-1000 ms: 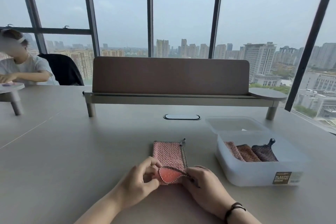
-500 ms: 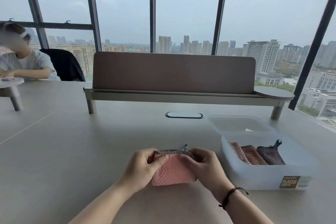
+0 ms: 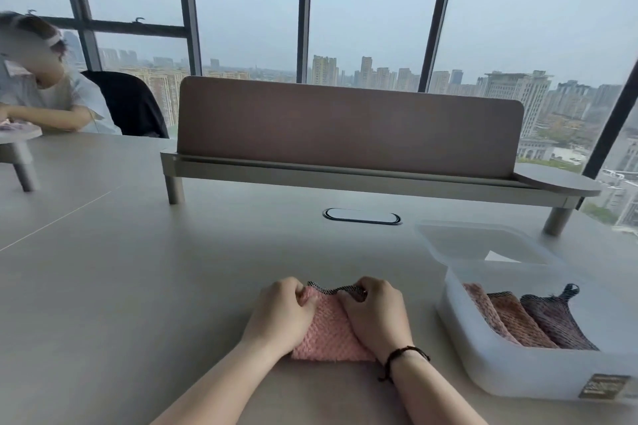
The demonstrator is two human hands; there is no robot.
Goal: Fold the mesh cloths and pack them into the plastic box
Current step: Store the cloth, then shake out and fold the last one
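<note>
A wide, smooth grey table stands before tall windows over a hazy city. A brown rounded screen stands on a raised shelf. At right sits a frosted plastic box, rounded, holding three folded mesh cloths; its lid lies just behind. The left hand and right hand both pinch the dark-trimmed far edge of a folded pink waffle-textured cloth lying on the table left of the box.
</note>
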